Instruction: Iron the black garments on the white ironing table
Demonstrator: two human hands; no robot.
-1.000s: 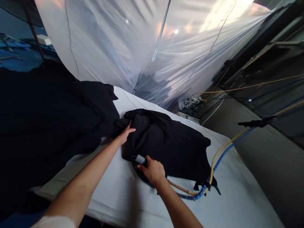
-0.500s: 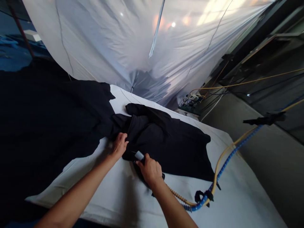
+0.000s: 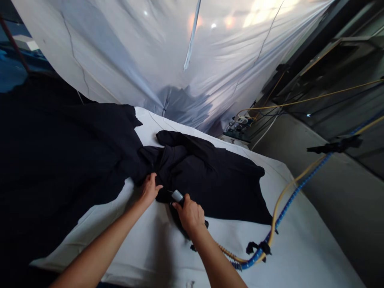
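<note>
Iron [image 3: 180, 210] nose toward garment [image 3: 210, 176], right hand [image 3: 190, 214] gripping

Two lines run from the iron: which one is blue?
The thicker ribbed hose is blue. The thin cord beside it is yellow. Both lead back to the iron in the right hand.

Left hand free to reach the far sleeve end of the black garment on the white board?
Probably yes. The left hand rests flat on the black garment at its near edge; nothing lies between it and the far fold. The right hand grips the iron off to the side.
</note>
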